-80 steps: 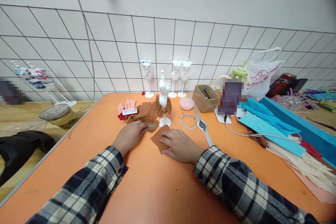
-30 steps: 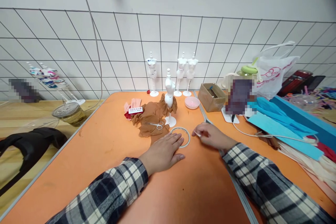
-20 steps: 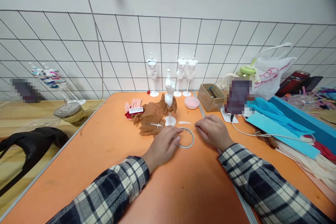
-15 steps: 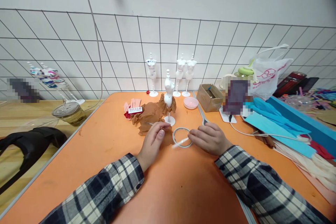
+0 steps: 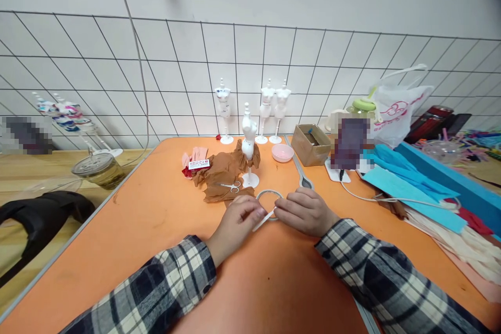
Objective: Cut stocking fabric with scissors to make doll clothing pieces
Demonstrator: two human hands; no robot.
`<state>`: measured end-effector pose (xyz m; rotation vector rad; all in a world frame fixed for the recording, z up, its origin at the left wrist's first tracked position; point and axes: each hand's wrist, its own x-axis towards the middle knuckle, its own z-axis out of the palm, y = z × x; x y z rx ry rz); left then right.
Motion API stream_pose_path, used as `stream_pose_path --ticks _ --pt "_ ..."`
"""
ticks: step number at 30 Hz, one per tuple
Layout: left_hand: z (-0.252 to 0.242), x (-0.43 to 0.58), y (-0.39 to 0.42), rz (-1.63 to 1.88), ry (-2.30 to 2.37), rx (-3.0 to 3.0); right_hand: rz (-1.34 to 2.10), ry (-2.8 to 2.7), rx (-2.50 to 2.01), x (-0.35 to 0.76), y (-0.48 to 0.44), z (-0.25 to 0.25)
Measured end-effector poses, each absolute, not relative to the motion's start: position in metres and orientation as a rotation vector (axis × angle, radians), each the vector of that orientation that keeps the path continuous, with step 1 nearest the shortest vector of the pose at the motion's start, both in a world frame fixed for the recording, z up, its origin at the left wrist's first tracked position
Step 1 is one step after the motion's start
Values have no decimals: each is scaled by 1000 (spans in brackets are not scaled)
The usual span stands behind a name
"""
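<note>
Just below frame centre, the right hand (image 5: 303, 213) pinches the white strip (image 5: 264, 219) near the ring (image 5: 270, 191); the left hand (image 5: 237, 219), grip indeterminable, has moved rightward, bringing both hands to the strip.

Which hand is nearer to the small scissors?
Left. The left hand is just on the near side of the scissors; the right hand is farther away, to their right.

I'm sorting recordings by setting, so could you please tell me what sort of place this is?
Probably a craft or sewing workspace: a small white dress form wearing brown ruffled fabric stands on an orange tabletop, near silver metal scissors on crumpled brown cloth.
</note>
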<state>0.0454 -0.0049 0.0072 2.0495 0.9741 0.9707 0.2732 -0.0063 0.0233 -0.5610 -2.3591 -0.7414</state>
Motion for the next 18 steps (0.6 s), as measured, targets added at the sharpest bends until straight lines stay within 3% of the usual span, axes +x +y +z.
stream_pose_path --ticks 11,18 --pt "6 41 -1 1013 961 2187 -401 -2248 -833 287 3 7" --pt "8 37 -3 719 998 2736 -32 -2280 -917 272 -6 25"
